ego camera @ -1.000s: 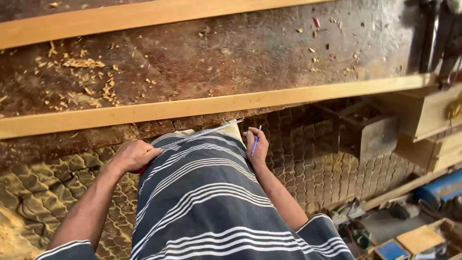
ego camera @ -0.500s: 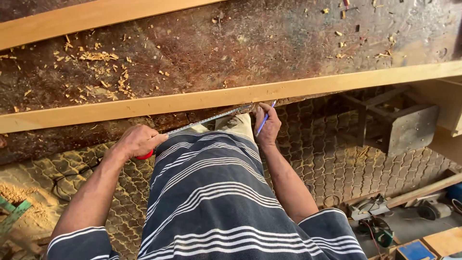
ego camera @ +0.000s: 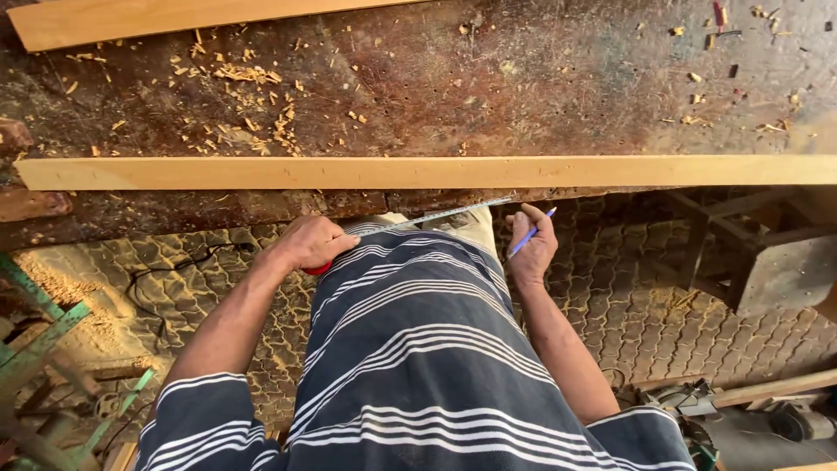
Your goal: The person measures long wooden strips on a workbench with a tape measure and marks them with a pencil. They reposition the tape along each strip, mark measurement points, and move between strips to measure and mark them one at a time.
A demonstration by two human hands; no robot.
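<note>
The left hand (ego camera: 309,244) closes its fingers on a red tape measure case (ego camera: 318,268). Its tape blade (ego camera: 445,214) runs toward 3 o'clock to the right hand (ego camera: 532,249), whose fingers hold a blue pen (ego camera: 532,234). At 12 o'clock, the long wooden strip (ego camera: 418,172) lies left-right on the stained table (ego camera: 488,87), with shavings (ego camera: 248,105) farther.

Warm daylight falls evenly over the workbench (ego camera: 418,96), with a pale glare patch toward 2 o'clock. Beneath the bench edge a soft shadow darkens the floor (ego camera: 610,296) (deepest near 9 o'clock). Focus is sharp centrally; corners bend and soften slightly.
</note>
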